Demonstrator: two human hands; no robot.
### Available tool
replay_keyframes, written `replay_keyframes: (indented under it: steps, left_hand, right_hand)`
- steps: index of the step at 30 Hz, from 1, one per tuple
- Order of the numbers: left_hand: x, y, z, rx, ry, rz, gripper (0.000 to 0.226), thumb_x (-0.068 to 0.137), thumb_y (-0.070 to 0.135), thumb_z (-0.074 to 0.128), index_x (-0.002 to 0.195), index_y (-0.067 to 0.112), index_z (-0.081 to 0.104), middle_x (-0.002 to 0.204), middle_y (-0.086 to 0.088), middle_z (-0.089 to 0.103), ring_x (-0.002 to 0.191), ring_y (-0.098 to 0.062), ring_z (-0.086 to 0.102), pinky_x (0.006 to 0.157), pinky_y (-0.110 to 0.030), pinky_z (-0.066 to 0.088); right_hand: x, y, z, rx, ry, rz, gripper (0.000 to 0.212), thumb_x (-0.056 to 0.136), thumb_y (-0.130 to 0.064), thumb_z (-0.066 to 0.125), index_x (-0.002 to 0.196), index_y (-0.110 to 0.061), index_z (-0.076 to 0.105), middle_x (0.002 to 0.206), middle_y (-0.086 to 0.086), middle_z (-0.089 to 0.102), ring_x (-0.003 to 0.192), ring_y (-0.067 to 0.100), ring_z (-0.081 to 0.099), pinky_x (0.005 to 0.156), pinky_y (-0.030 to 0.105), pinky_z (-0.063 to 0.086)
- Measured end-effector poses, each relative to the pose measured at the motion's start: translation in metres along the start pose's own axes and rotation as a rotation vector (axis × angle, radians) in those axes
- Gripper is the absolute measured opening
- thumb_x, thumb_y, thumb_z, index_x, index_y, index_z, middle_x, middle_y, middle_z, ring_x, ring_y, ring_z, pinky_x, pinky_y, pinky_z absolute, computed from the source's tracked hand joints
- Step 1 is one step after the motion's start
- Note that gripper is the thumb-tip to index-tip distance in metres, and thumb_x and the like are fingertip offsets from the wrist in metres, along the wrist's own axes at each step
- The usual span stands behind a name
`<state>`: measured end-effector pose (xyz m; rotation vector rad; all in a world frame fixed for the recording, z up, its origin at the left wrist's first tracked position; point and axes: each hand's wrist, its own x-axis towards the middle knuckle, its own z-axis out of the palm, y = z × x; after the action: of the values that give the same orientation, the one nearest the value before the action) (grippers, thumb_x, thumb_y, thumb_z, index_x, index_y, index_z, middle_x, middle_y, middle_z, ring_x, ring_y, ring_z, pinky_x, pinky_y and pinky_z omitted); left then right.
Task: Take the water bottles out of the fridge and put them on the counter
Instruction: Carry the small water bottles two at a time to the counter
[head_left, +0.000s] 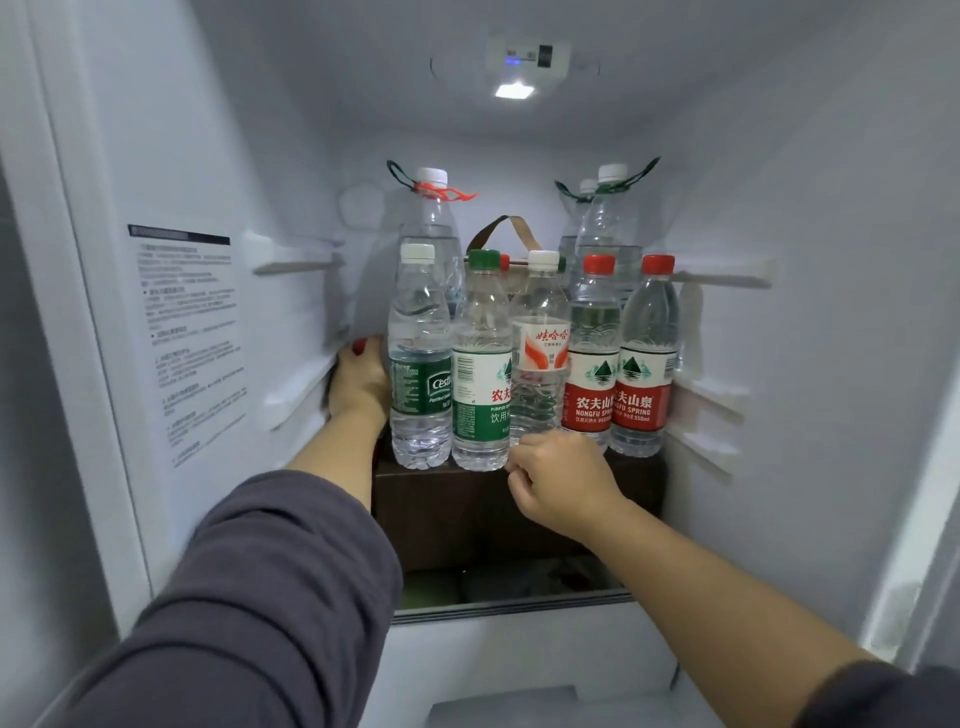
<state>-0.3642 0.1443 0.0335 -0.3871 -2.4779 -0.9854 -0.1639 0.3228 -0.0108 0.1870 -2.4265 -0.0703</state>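
Reaching into the fridge (291, 156), the left hand (358, 387) lies flat against the left side of the green-labelled, white-capped bottle (420, 364). Its thumb points up and its fingers go round behind the bottle, hidden, so there's no telling if it grips. Just right of that hand's bottle stands a green-capped bottle (480, 374), then a white-capped one with a red-and-white label (540, 364). At this one's foot sits the right hand (563, 480), curled into a loose fist with nothing visible in it. Up and right of that fist stand two red-capped bottles (595, 364), touching. The whole row stands upright on a dark brown box (447, 509), whose front drops away beneath the fist, and taller bottles (431, 218) rise beyond both hands.
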Motion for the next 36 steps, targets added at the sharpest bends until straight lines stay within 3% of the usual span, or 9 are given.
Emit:
replay_keyframes:
  steps: [2,6,10,15,18,21,24,28,36]
  left_hand:
    - [-0.009,-0.001,-0.003,0.051,0.018,-0.001,0.069,0.082,0.067,0.038,0.14,0.03,0.035,0.141,-0.011,0.048,0.123,-0.034,0.048,0.108,-0.047,0.033]
    - [-0.025,0.004,-0.015,0.082,-0.03,-0.012,0.063,0.089,0.062,0.034,0.147,0.045,0.016,0.151,-0.008,0.038,0.128,-0.041,0.044,0.104,-0.051,0.038]
    - [-0.016,0.01,-0.023,0.182,-0.12,-0.011,0.05,0.102,0.038,0.031,0.149,0.022,0.03,0.155,-0.01,0.031,0.137,-0.033,0.036,0.11,-0.04,0.032]
    - [-0.019,0.02,-0.032,0.162,-0.171,-0.024,0.057,0.101,0.039,0.036,0.152,0.025,0.017,0.159,-0.009,0.021,0.14,-0.038,0.028,0.111,-0.046,0.028]
    - [-0.023,0.014,-0.03,0.231,-0.149,-0.029,0.055,0.098,0.025,0.043,0.15,0.019,0.025,0.154,-0.012,0.028,0.131,-0.039,0.04,0.102,-0.045,0.039]
    - [-0.035,0.009,-0.026,0.343,-0.052,0.025,0.04,0.097,0.012,0.041,0.137,0.012,0.041,0.139,-0.017,0.043,0.115,-0.039,0.051,0.086,-0.041,0.044]
    - [-0.053,0.014,-0.036,0.464,-0.025,0.054,0.033,0.101,0.022,0.037,0.132,0.008,0.041,0.127,-0.023,0.051,0.114,-0.042,0.052,0.088,-0.048,0.044]
    - [-0.077,0.017,-0.047,0.63,-0.043,0.139,0.034,0.088,0.002,0.057,0.121,0.001,0.05,0.116,-0.019,0.046,0.105,-0.038,0.056,0.085,-0.045,0.052]
    - [-0.106,0.038,-0.082,0.724,-0.026,0.215,0.025,0.088,0.004,0.059,0.111,0.002,0.049,0.108,-0.02,0.049,0.097,-0.038,0.058,0.068,-0.038,0.04]
  right_hand:
    - [0.001,-0.001,-0.005,-0.012,-0.04,0.01,0.041,0.081,-0.034,0.034,0.076,-0.016,0.071,0.072,-0.004,0.067,0.065,0.018,0.061,0.057,0.03,0.049]
    - [-0.005,-0.003,-0.008,-0.002,-0.074,-0.007,0.042,0.081,-0.035,0.035,0.082,-0.015,0.072,0.078,-0.003,0.068,0.071,0.02,0.062,0.063,0.031,0.051]
    - [-0.004,-0.001,-0.01,-0.018,-0.075,-0.031,0.036,0.087,-0.034,0.041,0.087,-0.016,0.072,0.083,-0.003,0.069,0.075,0.02,0.062,0.066,0.03,0.049]
    - [-0.001,0.001,-0.01,-0.023,-0.086,-0.045,0.029,0.091,-0.031,0.046,0.092,-0.017,0.071,0.088,-0.003,0.069,0.079,0.019,0.062,0.067,0.029,0.047]
    - [0.001,0.001,-0.012,-0.026,-0.098,-0.039,0.03,0.091,-0.031,0.045,0.093,-0.017,0.071,0.088,-0.003,0.069,0.079,0.019,0.062,0.068,0.029,0.049]
    - [0.002,-0.001,-0.013,-0.014,-0.111,-0.024,0.028,0.092,-0.03,0.046,0.091,-0.016,0.071,0.086,-0.002,0.068,0.076,0.018,0.059,0.068,0.031,0.05]
    - [0.002,-0.001,-0.017,-0.018,-0.126,-0.016,0.027,0.091,-0.03,0.047,0.088,-0.016,0.069,0.083,-0.002,0.066,0.073,0.017,0.057,0.065,0.029,0.047]
    - [0.001,-0.001,-0.018,-0.041,-0.142,-0.012,0.026,0.091,-0.031,0.047,0.084,-0.016,0.067,0.081,-0.002,0.067,0.072,0.019,0.059,0.063,0.029,0.045]
    - [-0.004,-0.004,-0.018,-0.023,-0.131,0.008,0.024,0.091,-0.03,0.048,0.083,-0.017,0.067,0.08,-0.002,0.067,0.072,0.019,0.06,0.06,0.028,0.04]
